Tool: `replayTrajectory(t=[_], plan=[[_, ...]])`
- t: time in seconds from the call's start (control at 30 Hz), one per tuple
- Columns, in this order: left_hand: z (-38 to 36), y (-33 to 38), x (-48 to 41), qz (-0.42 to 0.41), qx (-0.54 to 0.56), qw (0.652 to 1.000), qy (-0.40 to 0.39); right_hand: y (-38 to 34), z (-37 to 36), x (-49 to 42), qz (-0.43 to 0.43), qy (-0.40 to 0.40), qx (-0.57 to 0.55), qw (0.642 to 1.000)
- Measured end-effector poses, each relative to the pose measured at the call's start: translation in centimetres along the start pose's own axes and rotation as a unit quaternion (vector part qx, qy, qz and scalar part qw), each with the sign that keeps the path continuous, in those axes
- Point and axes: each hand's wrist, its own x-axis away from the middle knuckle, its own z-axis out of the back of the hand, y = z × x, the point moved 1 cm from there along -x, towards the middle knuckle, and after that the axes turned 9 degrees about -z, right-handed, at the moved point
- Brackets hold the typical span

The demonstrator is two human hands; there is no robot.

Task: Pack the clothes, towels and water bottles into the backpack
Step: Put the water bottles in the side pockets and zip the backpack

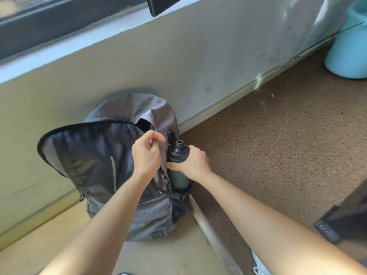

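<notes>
- Plainly, the grey backpack (pixel 151 221) stands on the floor (pixel 278 145), leaning against the wall (pixel 139 66), with its main flap folded open towards the person.
- At the pack's right side, the green water bottle (pixel 178 178) stands upright, its base already inside the mesh side pocket (pixel 181 203) and its black cap well clear above it.
- The right hand (pixel 193 164) holds the bottle with a closed grip, fingers wrapped round the neck just under the cap.
- The left hand (pixel 146 155) pinches the pack's grey fabric beside the bottle, apparently steadying the soft side (its fingertips are partly hidden in the fold).
- The bottle looks rigid and smooth, probably metal, so it may slip in a loose hold. The neck, where the cap forms a shoulder, seems the safest place to hold it.
- Its weight cannot be judged, since nothing shows whether it is full.
- The pack is limp cloth and will sag or tip if pushed, so it needs a hand holding it while the bottle is pressed down.
- No clothes or towels are in view, so that part of the packing cannot be judged.
</notes>
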Motion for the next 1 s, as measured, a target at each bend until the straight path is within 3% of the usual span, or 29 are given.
replayTrajectory(t=[0.1,0.17,0.23,0.33,0.37,0.43,0.5,0.57,0.63,0.73,0.77,0.9,1.0], plan=[[0.0,0.3,0.4,0.016,0.031,0.999,0.012,0.9,2.3,-1.2,0.052,-0.201,-0.087,0.974],[0.1,0.4,0.4,0.026,0.044,0.998,0.031,1.7,3.6,-1.5,0.047,-0.287,-0.114,0.95],[0.4,0.7,0.2,0.022,0.047,0.998,0.04,1.7,3.5,-1.4,0.035,-0.241,-0.122,0.962],[1.0,1.2,-0.1,0.007,0.032,0.999,0.036,0.5,1.3,0.2,-0.031,-0.005,-0.099,0.995],[1.2,1.2,-0.1,0.008,0.028,0.999,0.044,-0.1,0.5,0.9,-0.03,0.04,-0.077,0.996],[1.6,1.2,-0.2,0.027,0.04,0.996,0.072,-0.7,0.2,0.7,0.014,-0.006,-0.067,0.998],[2.1,1.5,0.0,0.043,0.06,0.993,0.093,-1.3,1.6,0.0,0.081,-0.172,-0.059,0.98],[2.5,2.2,0.1,0.04,0.077,0.99,0.107,-1.6,3.3,-0.9,0.117,-0.271,-0.038,0.955],[2.9,2.9,0.2,0.033,0.085,0.989,0.113,-2.4,3.8,-0.9,0.125,-0.22,-0.002,0.967],[4.0,3.6,0.1,0.013,0.089,0.989,0.12,-3.0,2.1,0.7,0.064,0.009,0.043,0.997],[4.4,3.6,0.1,0.009,0.088,0.988,0.123,-3.1,1.6,1.1,0.062,0.023,0.035,0.997],[5.2,3.2,1.1,0.028,0.107,0.985,0.131,-3.8,2.7,0.8,0.15,-0.2,0.086,0.964],[5.7,3.4,2.0,0.023,0.125,0.983,0.131,-4.2,3.7,0.8,0.169,-0.201,0.115,0.958]])
